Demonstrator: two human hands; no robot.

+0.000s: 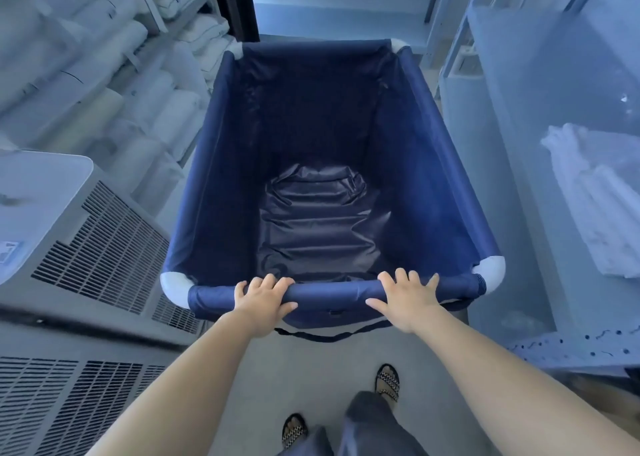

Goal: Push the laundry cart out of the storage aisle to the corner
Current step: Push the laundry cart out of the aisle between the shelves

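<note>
Laundry cart (325, 164): navy fabric bin on a frame with white corner caps, nothing in it, liner floor wrinkled. It sits square in the aisle, long axis pointing ahead toward the far end. I'm on the near rail (332, 291). Left hand (265, 301) toward the near-left corner cap, fingers curled over the top of the rail, thumb along its near side. Right hand (407, 299) toward the near-right corner, fingers laid over the rail and somewhat splayed, thumb out to the side; more a flat palm push than a closed wrap. Both in contact, arms nearly straight. A dark strap (320, 336) hangs below the near rail, clear of my sandalled feet (388, 381). Cart's left side runs just beside shelving packed with rolled white linens (104, 85); a louvred grey unit (100, 244) stands near the near-left corner. On the right, shelving (512, 109) with a folded white stack (595, 199) stands close along that side. Progress, as I read it: grip set, cart lined up, but still fully between the shelves, so the aisle exit and the run to the corner are all ahead. Corner itself isn't in view. Tight both sides, so push straight.
</note>
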